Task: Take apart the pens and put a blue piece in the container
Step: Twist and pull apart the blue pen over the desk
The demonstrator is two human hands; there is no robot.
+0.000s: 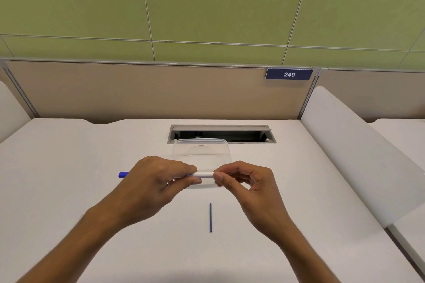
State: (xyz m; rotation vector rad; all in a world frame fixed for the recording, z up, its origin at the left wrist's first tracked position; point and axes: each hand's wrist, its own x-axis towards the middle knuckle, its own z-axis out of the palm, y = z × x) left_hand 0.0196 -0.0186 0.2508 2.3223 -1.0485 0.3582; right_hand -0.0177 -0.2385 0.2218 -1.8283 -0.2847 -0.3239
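Your left hand (pixel 158 177) gripped the white marker barrel (pixel 203 175) while your right hand (pixel 241 179) pinched its end, held level just before the clear container (pixel 226 151). It looked light, stiff and slick, so hold near the joints. A thin blue piece (pixel 210 217) lay on the surface (pixel 69 167), near you.

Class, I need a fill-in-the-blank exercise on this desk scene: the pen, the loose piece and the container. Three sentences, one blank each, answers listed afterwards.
1. Both hands, the left hand and the right hand, grip a white pen whose cap is ____.
2. The thin blue stick lies on the ____.
3. The clear container holds ____ blue pieces.

Answers: blue; desk; no
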